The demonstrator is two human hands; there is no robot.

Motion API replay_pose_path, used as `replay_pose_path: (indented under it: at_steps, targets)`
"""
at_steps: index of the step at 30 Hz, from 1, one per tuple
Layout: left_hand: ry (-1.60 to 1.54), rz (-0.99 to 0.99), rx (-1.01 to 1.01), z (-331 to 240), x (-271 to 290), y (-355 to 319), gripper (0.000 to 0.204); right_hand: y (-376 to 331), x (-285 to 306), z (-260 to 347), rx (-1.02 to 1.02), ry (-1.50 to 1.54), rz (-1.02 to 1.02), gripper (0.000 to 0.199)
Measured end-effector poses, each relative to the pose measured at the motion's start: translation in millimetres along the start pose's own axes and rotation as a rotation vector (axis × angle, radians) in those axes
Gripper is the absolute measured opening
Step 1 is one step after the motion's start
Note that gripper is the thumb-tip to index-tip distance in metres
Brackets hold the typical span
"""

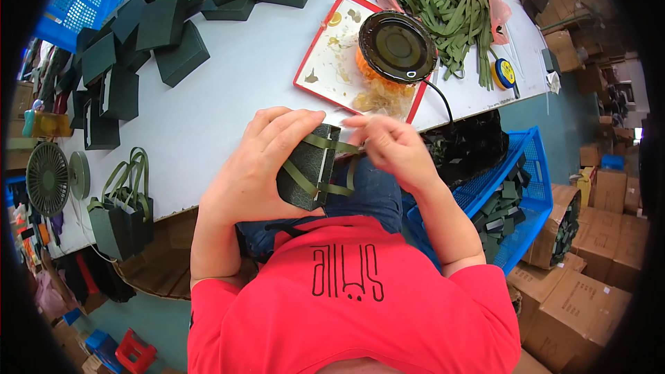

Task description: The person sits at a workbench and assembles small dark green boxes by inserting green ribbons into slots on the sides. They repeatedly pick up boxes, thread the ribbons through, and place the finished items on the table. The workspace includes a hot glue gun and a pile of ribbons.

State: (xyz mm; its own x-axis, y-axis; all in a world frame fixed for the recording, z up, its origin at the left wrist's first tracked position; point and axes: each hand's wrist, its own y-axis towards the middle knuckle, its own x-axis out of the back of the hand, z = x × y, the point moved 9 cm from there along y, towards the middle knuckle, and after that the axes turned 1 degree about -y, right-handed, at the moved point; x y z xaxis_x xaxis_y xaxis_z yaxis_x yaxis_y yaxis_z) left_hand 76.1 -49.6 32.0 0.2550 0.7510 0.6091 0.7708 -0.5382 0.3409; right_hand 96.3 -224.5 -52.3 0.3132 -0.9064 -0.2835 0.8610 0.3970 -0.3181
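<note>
1. Centre of frame: small dark-green textured box-shaped bag (309, 159), tilted, held above the person's lap near the table edge.
2. Left hand (263, 156) clamped around the bag, fingers over its top side, thumb along the lower edge.
3. Olive-green flat ribbon straps (323, 143) cross the bag, loop ends sticking out rightward.
4. Right hand (393, 149), just right of centre, fingers bent beside the upper strap; I cannot tell whether they pinch it.
5. Upper middle: white red-rimmed tray (320, 52) beneath a round glossy black-topped device (398, 45).
6. Upper left: heaped dark-green rectangular boxes (163, 22).
</note>
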Motion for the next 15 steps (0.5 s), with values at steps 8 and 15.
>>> replay_pose_path:
  at_steps: [8, 15]
  targets:
    - [-0.035, 0.012, 0.005, -1.3, -1.2, 0.8, 0.104, -28.5, 14.9, 16.1, 0.353, -0.231, -0.337, 0.022]
    - [-0.004, 0.051, -0.041, -7.8, -11.0, 1.3, 0.104, -15.4, -19.5, -4.8, -0.025, -0.169, -0.077, 0.019]
